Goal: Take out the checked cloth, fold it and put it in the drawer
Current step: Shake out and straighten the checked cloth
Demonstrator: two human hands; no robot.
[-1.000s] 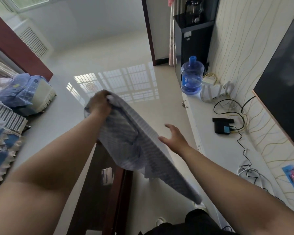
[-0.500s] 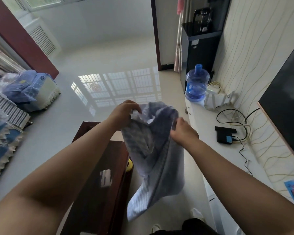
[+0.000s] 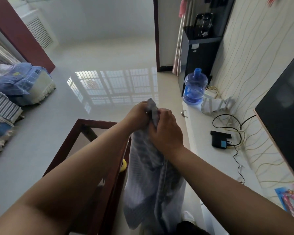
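Grey-blue checked cloth (image 3: 151,180) now hangs doubled, since the left hand (image 3: 137,116) and right hand (image 3: 165,128) have met, both clenched on its top corners: first fold made, drawer unseen.

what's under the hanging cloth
The cloth, gripped by both hands, left and right, hangs over pale floor beside the wooden table. The floor directly beneath is covered.
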